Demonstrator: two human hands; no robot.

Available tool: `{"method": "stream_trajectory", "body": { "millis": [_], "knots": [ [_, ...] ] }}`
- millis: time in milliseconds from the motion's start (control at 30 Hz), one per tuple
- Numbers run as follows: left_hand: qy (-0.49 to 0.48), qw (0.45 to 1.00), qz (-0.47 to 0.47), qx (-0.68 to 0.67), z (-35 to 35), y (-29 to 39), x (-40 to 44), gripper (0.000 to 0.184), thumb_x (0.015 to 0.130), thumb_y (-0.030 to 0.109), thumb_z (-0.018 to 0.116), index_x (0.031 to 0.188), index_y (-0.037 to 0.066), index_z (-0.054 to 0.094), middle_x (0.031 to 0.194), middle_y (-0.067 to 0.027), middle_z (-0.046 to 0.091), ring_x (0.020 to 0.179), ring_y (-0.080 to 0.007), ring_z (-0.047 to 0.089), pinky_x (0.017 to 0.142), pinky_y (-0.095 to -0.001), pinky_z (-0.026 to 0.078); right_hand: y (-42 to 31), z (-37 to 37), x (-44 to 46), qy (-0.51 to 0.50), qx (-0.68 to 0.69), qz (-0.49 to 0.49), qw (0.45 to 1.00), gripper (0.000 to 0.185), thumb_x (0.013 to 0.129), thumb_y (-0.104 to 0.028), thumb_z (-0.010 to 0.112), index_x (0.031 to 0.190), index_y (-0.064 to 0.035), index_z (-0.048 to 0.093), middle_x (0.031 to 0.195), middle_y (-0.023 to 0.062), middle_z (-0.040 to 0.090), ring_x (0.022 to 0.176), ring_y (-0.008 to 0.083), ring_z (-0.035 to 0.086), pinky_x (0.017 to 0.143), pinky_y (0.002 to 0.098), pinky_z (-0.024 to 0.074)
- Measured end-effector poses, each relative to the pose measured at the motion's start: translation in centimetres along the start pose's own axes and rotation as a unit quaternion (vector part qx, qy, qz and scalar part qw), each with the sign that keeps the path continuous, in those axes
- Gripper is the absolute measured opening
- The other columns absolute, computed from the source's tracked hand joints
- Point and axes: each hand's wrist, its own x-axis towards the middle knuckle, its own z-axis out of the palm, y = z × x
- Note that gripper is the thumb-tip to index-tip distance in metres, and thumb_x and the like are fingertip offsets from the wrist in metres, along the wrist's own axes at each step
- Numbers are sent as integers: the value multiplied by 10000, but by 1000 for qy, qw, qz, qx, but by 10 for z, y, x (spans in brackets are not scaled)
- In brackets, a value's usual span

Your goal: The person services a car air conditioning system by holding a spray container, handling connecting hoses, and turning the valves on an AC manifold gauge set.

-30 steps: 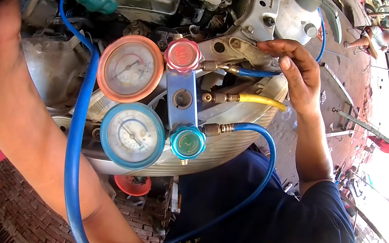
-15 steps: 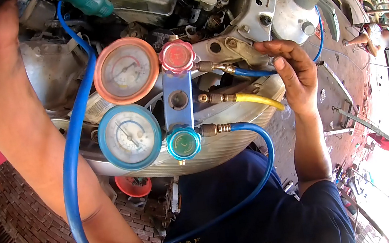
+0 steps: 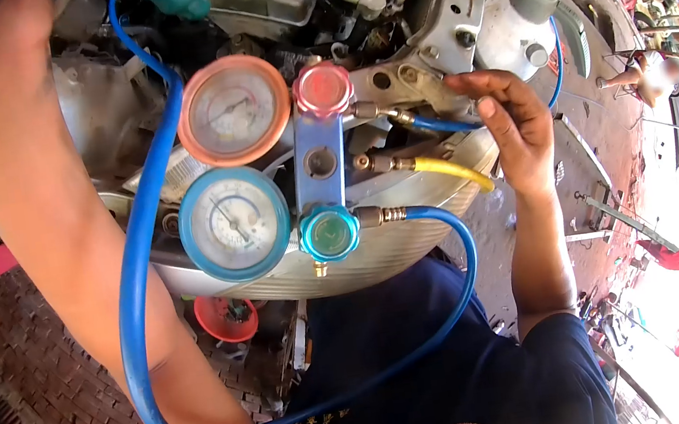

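My right hand [image 3: 516, 116] is open beside the headlight, palm partly toward me, with its fingertips near the metal front panel [image 3: 424, 72]. A blue hose [image 3: 435, 124] runs behind this hand and comes out past it. Only my left forearm [image 3: 37, 192] shows, reaching up over the engine bay; its hand is beyond the top edge. Between my arms sits a manifold gauge set [image 3: 316, 133] with a red-rimmed gauge [image 3: 233, 110], a blue-rimmed gauge [image 3: 235, 223], a red knob [image 3: 323, 89] and a teal knob [image 3: 329, 233]. A yellow hose [image 3: 450, 172] leaves its side.
A thick blue hose [image 3: 138, 324] loops low in front of my torso. The headlight [image 3: 364, 264] lies under the gauges. A white reservoir [image 3: 509, 35] stands beyond my right hand. On the brick floor is a red bowl [image 3: 226, 317]. Another person [image 3: 648, 77] sits far right.
The gauge set has shifted slightly right and up in view, and my left forearm appears a little further right. My right hand stays nearly where it was.
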Motion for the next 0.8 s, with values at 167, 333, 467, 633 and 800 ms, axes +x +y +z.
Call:
{"method": "stream_trajectory", "body": {
  "millis": [167, 333, 467, 633, 800],
  "knots": [
    [6, 1000, 8, -3, 2, 2, 0, 140, 1006, 101, 513, 884, 54, 561, 752, -30, 517, 706, -138, 496, 750, -318, 467, -2, -1, 0, -8, -30, -2, 1000, 270, 1023, -121, 647, 1233, 49, 646, 1184, 143, 738, 1122, 175, 667, 997, 312, 485],
    [15, 1000, 16, 1, 12, -5, 11, 136, 1004, 94, 516, 882, 54, 560, 755, -30, 516, 708, -137, 495, 751, -318, 467, -11, 0, 10, -18, -63, 16, 998, 284, 1016, -110, 657, 1248, 51, 635, 1147, 130, 746, 1071, 161, 678, 954, 296, 500],
    [23, 999, 25, 1, 20, -5, 18, 133, 1003, 89, 519, 881, 54, 558, 756, -30, 515, 709, -137, 494, 752, -317, 466, -29, -2, 37, 4, -123, -10, 992, 321, 1008, -99, 673, 1282, 57, 612, 1104, 110, 750, 1020, 146, 687, 888, 268, 518],
    [25, 999, 31, 0, 30, -2, 20, 130, 1001, 82, 522, 879, 54, 557, 759, -29, 514, 711, -137, 493, 753, -316, 466, -98, 6, 100, -38, -177, -186, 966, 326, 1044, -180, 618, 1255, 66, 653, 986, 116, 705, 912, 172, 667, 854, 306, 521],
    [27, 999, 35, -6, 35, 4, 21, 128, 999, 75, 525, 877, 54, 555, 761, -29, 513, 713, -137, 493, 754, -316, 466, -158, 100, 134, -45, -150, -309, 938, 421, 956, -195, 725, 1297, 29, 618, 867, 37, 655, 756, 74, 608, 670, 227, 510]
  ]
}}
